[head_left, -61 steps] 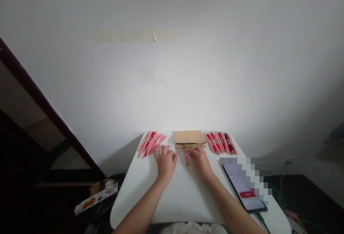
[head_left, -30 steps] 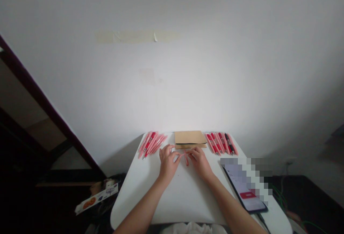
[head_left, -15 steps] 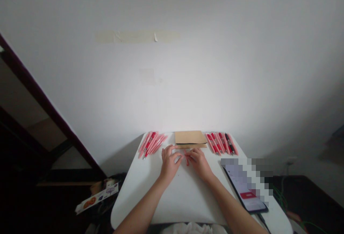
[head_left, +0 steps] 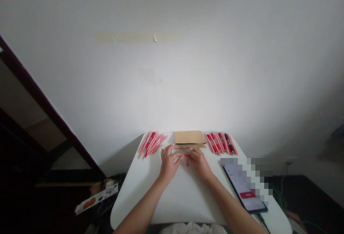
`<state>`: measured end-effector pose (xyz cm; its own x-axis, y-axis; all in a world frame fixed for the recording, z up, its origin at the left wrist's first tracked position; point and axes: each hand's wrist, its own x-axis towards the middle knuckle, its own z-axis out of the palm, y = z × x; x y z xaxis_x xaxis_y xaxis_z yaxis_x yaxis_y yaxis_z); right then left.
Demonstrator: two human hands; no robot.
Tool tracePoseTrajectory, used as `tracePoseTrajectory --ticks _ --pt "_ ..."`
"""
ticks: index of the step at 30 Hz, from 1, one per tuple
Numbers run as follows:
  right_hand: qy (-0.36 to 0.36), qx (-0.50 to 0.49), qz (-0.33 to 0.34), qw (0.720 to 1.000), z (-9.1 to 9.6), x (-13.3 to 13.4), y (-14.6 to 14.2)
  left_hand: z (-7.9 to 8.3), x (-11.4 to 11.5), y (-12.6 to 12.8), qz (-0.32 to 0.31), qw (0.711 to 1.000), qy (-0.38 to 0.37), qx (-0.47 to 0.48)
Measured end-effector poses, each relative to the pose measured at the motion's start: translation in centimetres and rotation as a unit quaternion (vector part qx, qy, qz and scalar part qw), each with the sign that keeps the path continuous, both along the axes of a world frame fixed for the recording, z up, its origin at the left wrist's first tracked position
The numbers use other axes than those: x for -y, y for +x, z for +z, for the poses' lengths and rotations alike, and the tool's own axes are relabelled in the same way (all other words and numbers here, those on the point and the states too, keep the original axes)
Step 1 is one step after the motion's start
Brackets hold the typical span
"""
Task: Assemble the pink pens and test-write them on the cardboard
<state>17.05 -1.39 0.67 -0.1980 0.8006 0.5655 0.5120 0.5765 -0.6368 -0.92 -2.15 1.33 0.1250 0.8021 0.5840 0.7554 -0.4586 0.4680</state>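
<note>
My left hand [head_left: 169,163] and my right hand [head_left: 198,161] meet over the middle of a small white table [head_left: 185,198]. Both pinch a red and pink pen [head_left: 186,159] between their fingertips. A flat brown cardboard box [head_left: 189,138] lies just beyond the hands. To the left of the box lies a loose pile of several pink pens [head_left: 152,143]. Right of the box lies a row of several red pens [head_left: 220,142], one of them black.
A phone [head_left: 245,191] with a lit screen lies on the table's right side, with a cable at its near end. A white wall rises right behind the table. Papers and dark clutter [head_left: 96,194] sit on the floor to the left.
My hands have drawn together from lying apart on the table. The pen that lay between them is now pinched by both.
</note>
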Motion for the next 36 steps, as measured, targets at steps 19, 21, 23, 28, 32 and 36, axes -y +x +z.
tracePoseTrajectory --ticks 19,21,23,28,32,36 --pt "-0.01 -0.02 0.012 1.0 -0.29 -0.27 -0.05 0.05 0.02 -0.02 -0.001 1.0 0.004 0.014" --pt "-0.007 -0.022 0.015 1.0 -0.31 -0.3 -0.04 -0.04 -0.08 -0.06 -0.004 1.0 0.01 0.015" --pt "-0.006 -0.024 0.017 1.0 -0.32 -0.28 -0.03 -0.15 -0.18 -0.11 -0.004 1.0 0.016 0.016" --pt "-0.017 -0.02 0.018 0.999 -0.35 -0.21 -0.02 -0.32 -0.28 -0.21 -0.001 1.0 0.024 0.014" --pt "-0.023 -0.024 0.014 0.999 -0.14 -0.16 0.09 -0.19 -0.25 -0.22 0.006 0.999 0.031 0.012" --pt "-0.023 -0.017 -0.003 1.0 -0.14 -0.35 0.4 -0.01 -0.26 -0.26 0.017 0.999 0.04 0.024"
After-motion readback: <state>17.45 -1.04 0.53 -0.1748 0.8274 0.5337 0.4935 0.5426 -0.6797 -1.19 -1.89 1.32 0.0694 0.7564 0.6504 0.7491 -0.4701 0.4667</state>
